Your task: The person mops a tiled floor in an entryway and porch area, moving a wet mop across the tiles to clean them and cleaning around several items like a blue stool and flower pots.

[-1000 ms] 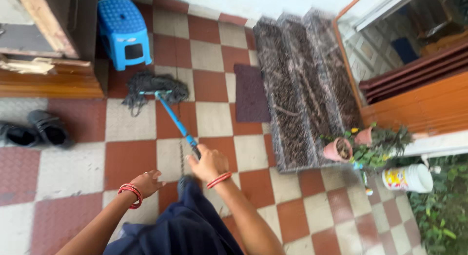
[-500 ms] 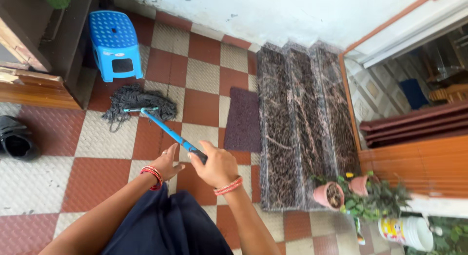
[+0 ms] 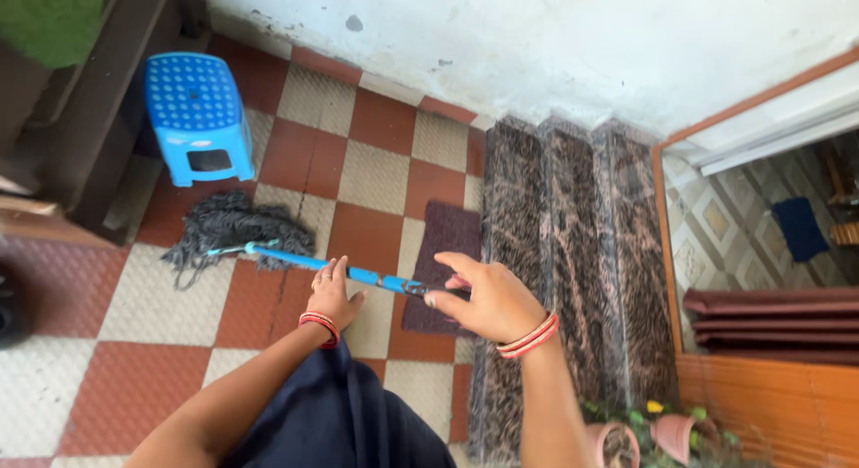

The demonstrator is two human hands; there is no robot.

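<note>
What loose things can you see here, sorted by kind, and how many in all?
Mops: 1, blue handle, held by the left hand and right hand
Stools: 1, blue
Door mats: 1, dark purple
Flower pots: 2, pink and
Total: 5

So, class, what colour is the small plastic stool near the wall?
The small plastic stool is bright blue, seen best in the head view.

- Under me, a floor (image 3: 376,177) of red and cream checkered tiles.
- Ahead, a stained white wall (image 3: 537,47).
- My blue plastic stool (image 3: 197,119) stands beside dark wooden furniture (image 3: 98,119).
- Speckled stone steps (image 3: 573,253) lead right to a doorway (image 3: 761,226).
</note>
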